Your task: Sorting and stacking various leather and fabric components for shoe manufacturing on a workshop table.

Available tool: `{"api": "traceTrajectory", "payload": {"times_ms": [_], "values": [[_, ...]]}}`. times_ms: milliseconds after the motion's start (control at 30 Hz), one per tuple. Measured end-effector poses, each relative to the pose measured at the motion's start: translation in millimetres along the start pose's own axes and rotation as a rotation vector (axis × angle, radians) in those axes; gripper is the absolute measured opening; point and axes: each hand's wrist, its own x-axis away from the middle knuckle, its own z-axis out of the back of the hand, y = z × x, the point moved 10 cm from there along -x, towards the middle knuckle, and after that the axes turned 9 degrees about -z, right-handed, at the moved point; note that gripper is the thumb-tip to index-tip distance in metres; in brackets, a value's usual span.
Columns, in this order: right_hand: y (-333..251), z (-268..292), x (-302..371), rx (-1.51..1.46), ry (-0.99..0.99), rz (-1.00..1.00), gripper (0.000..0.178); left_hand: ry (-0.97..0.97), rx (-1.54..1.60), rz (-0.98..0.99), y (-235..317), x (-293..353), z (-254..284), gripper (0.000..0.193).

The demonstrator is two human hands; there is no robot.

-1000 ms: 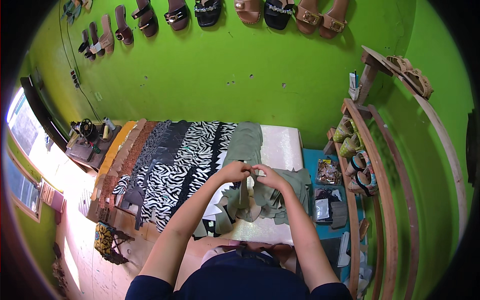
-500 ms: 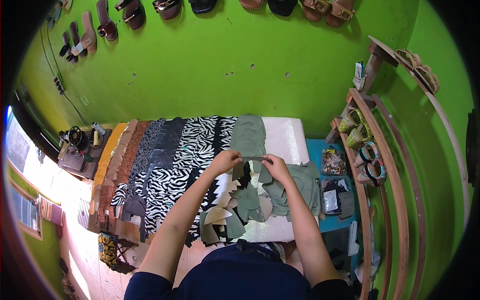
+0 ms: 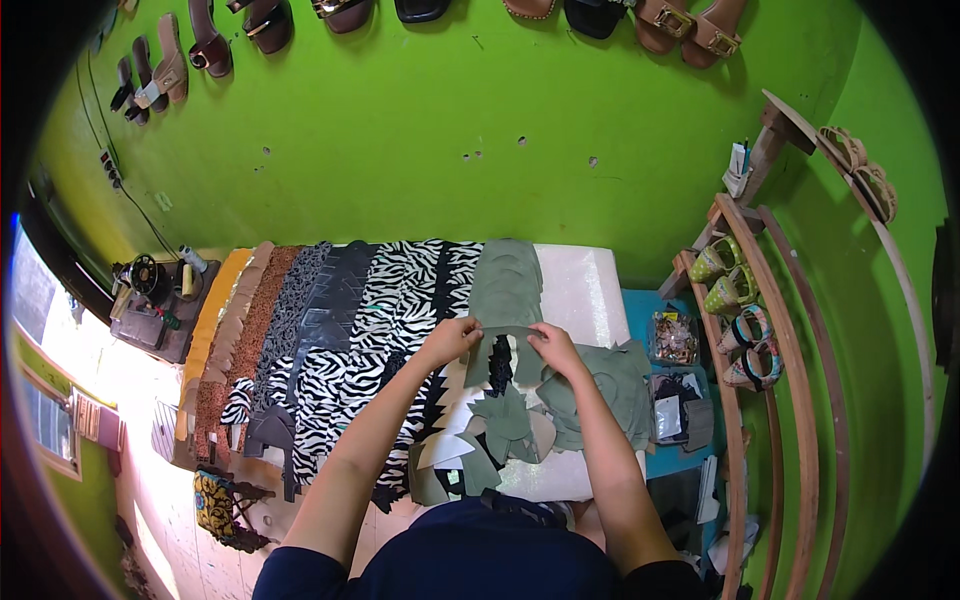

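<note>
Between both hands is stretched a grey-green cut material piece (image 3: 508, 331), narrow across the top with flaps hanging at its two ends. My left hand (image 3: 454, 341) pinches its left corner, and my right hand (image 3: 553, 348) pinches the right one. Right above it on the table lies an overlapping row of grey-green pieces (image 3: 507, 270). More loose grey-green pieces (image 3: 598, 395) are heaped beside my right forearm. Below the held piece sit jumbled grey-green and pale offcuts (image 3: 505, 420). Zebra-patterned pieces (image 3: 400, 290) lie left of my left hand.
Farther left run rows of dark grey, brown and mustard pieces (image 3: 228, 290). A sewing machine (image 3: 145, 275) stands at the far left. Clear boxes of small parts (image 3: 674, 337) rest on a blue surface at right. Beside them rises a wooden rack with sandals (image 3: 735, 290). More sandals hang on the green wall.
The held piece has come nearly level and straighter, with both hands slightly lower in the picture. The view has shifted a little, so the wall and rack appear farther right.
</note>
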Motion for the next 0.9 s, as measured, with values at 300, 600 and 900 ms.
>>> {"api": "traceTrajectory", "payload": {"times_ms": [300, 600, 900], "values": [[18.0, -15.0, -12.3, -0.007, -0.083, -0.055, 0.026, -0.137, 0.356, 0.255, -48.0, 3.2, -39.4, 0.021], [32.4, -22.7, -32.9, 0.054, -0.004, -0.123, 0.021, -0.132, 0.15, 0.244, -77.2, -5.9, -43.6, 0.021], [46.9, -18.1, -44.1, 0.065, 0.092, -0.127, 0.019, -0.122, -0.059, 0.27, -74.8, -15.0, -36.3, 0.021]]}}
